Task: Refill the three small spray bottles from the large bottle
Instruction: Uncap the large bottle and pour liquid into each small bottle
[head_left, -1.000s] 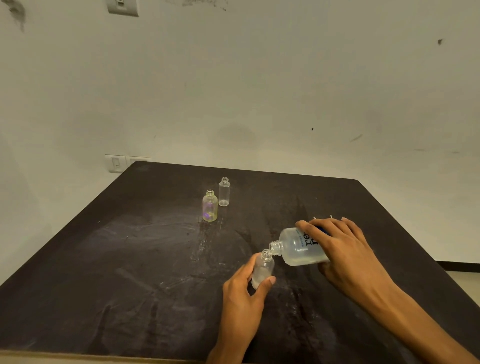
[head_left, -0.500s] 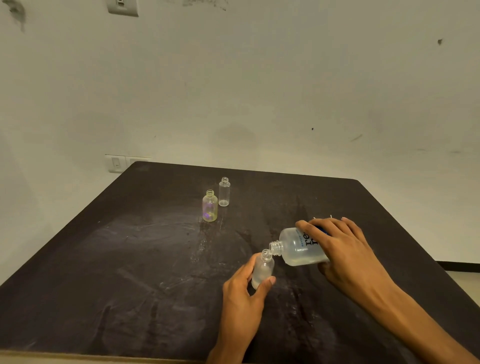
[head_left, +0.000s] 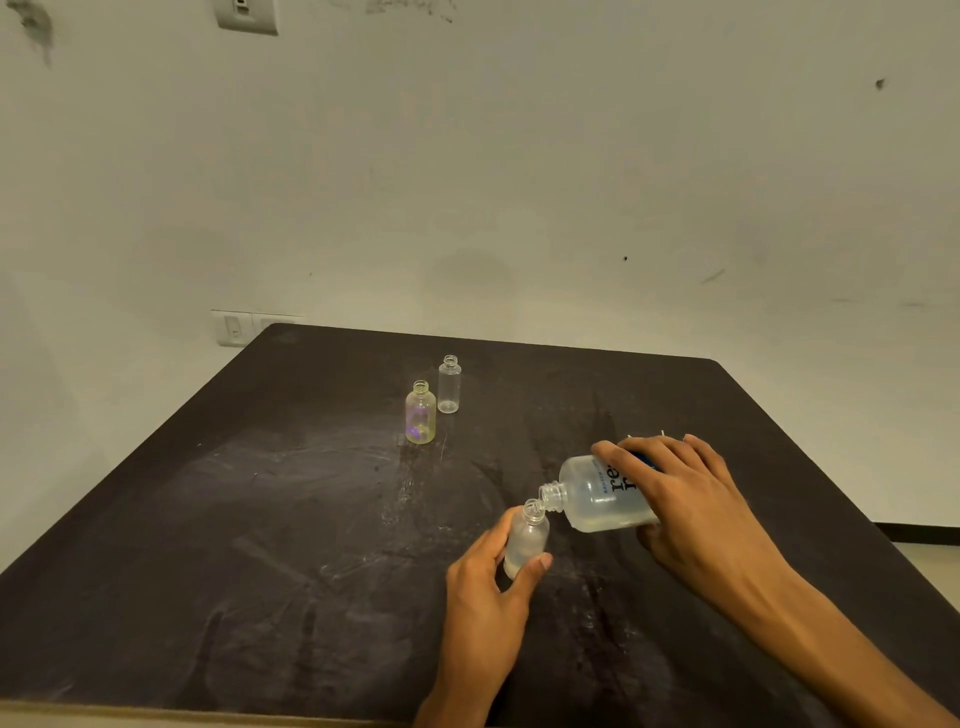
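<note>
Left hand (head_left: 485, 597) fingers grip small frosted plastic bottle (head_left: 525, 540) low on its body, near bench (head_left: 260, 545) centre. Right hand (head_left: 691, 499) fingers wrap tilted large clear labelled bottle (head_left: 597, 499), neck touching its mouth. Probably light, tippy, slick when wet.

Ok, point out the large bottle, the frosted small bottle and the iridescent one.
large bottle (head_left: 597, 499), head view, clear shoulder beside the label.
frosted small bottle (head_left: 525, 540), head view, mid body between the fingers.
iridescent bottle (head_left: 420, 415), head view, middle of body.
</note>
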